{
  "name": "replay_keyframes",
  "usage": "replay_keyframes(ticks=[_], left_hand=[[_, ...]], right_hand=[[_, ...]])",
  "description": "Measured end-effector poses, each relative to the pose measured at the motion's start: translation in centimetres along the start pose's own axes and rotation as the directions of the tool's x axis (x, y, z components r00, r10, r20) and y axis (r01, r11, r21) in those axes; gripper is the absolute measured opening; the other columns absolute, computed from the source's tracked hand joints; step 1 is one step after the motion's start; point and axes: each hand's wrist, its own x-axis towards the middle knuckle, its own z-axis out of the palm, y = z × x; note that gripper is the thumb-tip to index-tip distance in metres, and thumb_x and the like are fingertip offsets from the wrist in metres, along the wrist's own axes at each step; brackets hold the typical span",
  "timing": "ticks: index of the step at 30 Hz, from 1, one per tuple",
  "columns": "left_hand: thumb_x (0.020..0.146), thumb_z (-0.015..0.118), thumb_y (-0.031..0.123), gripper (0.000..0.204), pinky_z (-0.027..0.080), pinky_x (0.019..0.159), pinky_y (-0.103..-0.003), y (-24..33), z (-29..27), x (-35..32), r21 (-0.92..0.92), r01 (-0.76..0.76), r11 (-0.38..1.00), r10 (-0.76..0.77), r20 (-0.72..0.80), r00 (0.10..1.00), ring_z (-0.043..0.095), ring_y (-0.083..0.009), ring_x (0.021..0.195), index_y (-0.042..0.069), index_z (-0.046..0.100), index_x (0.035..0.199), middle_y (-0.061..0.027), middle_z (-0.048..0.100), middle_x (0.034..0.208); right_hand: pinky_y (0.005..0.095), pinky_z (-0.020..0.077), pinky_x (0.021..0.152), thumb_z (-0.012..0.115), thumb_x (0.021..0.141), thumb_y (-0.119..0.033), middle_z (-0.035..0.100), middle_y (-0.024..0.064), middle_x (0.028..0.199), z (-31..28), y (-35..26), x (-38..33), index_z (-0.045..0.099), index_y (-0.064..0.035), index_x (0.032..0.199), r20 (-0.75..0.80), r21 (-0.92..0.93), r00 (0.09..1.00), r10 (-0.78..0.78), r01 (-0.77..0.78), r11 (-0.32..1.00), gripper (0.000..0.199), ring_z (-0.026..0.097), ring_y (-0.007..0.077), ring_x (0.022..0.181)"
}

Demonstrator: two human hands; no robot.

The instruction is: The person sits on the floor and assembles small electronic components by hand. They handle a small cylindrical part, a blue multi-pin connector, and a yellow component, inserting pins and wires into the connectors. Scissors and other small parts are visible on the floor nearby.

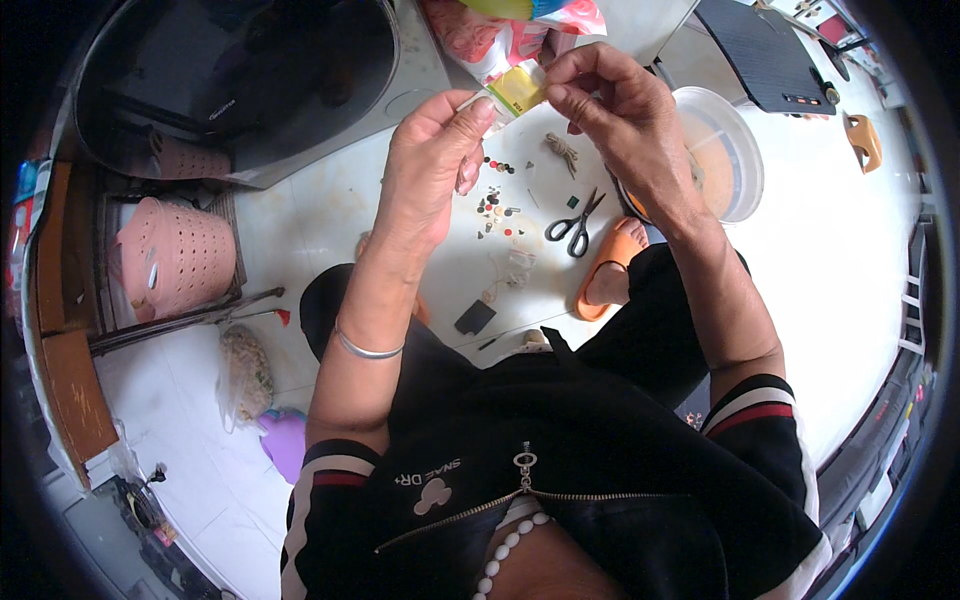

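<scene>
My left hand (432, 155) and my right hand (622, 112) are raised in front of me. Between them they pinch a small flat packet (517, 90), partly white or see-through with a yellow-green panel. The left thumb and fingers grip its left end, and the right thumb and forefinger its right end. On the white floor below lie scattered small buttons or beads (492, 207), mostly black, red and pale. Black-handled scissors (573, 226) lie partly open to their right. A bundle of tan cord (562, 152) rests behind the scissors.
A dark flat rectangle (475, 318) and a small see-through bag (519, 268) lie near my feet. A round translucent tub (725, 150) stands at the right. Pink perforated baskets (185, 255) stand left, below a glossy black-topped appliance (240, 90). A red-and-white package (485, 40) is behind my hands.
</scene>
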Motion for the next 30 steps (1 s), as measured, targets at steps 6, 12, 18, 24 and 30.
replay_keyframes(ticks=[6, 12, 18, 24, 30], left_hand=[[0.083, 0.06, 0.021, 0.021, 0.026, 0.038, -0.016, 0.1, -0.1, -0.3, 0.056, -0.02, 0.998, 0.019, 0.014, 1.0, 0.035, -0.0011, 0.044, 0.002, 0.054, 0.088, 0.0057, 0.042, 0.057], [0.083, 0.06, 0.021, 0.02, 0.027, 0.04, -0.015, 0.3, -0.3, -0.7, 0.077, -0.027, 0.997, 0.025, 0.026, 0.999, 0.035, -0.0002, 0.045, 0.002, 0.056, 0.09, 0.0066, 0.045, 0.058], [0.083, 0.06, 0.022, 0.022, 0.026, 0.04, -0.015, 0.4, -0.1, -1.0, 0.148, -0.065, 0.987, 0.071, -0.033, 0.997, 0.034, -0.0002, 0.046, 0.002, 0.057, 0.09, 0.0065, 0.044, 0.058], [0.083, 0.061, 0.025, 0.027, 0.026, 0.04, -0.016, 0.3, -0.2, -1.0, 0.224, -0.124, 0.967, 0.139, -0.054, 0.989, 0.034, -0.0006, 0.045, 0.0, 0.056, 0.092, 0.0057, 0.044, 0.058], [0.084, 0.059, 0.03, 0.031, 0.025, 0.038, -0.015, -0.2, -0.4, -0.8, 0.109, -0.063, 0.992, 0.072, -0.082, 0.994, 0.034, -0.0008, 0.045, 0.0, 0.055, 0.093, 0.002, 0.049, 0.064]], right_hand=[[0.0238, 0.0476, 0.061, 0.063, 0.079, -0.012, 0.061, 0.0056, 0.078, 0.6, -0.1, -0.1, 0.059, -0.0021, 0.086, -0.002, -0.053, 1.0, -0.024, 0.024, 0.998, 0.012, 0.058, 0.0104, 0.069], [0.023, 0.0473, 0.061, 0.063, 0.079, -0.012, 0.061, 0.0049, 0.076, 0.9, -0.4, -0.2, 0.059, -0.0003, 0.085, 0.007, 0.004, 1.0, 0.021, -0.021, 1.0, 0.014, 0.058, 0.0094, 0.069], [0.0199, 0.0444, 0.056, 0.065, 0.078, -0.013, 0.059, 0.0021, 0.069, 1.2, -0.4, -0.3, 0.059, -0.0005, 0.081, 0.024, 0.045, 0.997, 0.076, -0.077, 0.996, 0.014, 0.054, 0.007, 0.063], [0.021, 0.0433, 0.054, 0.067, 0.076, -0.013, 0.058, 0.0009, 0.069, 1.3, -0.8, -0.5, 0.058, -0.0007, 0.079, 0.09, 0.161, 0.988, 0.129, -0.142, 0.977, 0.015, 0.052, 0.0072, 0.06], [0.0257, 0.0436, 0.054, 0.067, 0.073, -0.008, 0.056, 0.0057, 0.069, 2.0, 0.2, -0.8, 0.057, -0.0018, 0.078, -0.029, -0.166, 0.956, -0.293, 0.284, 0.944, 0.013, 0.054, 0.0149, 0.06]])
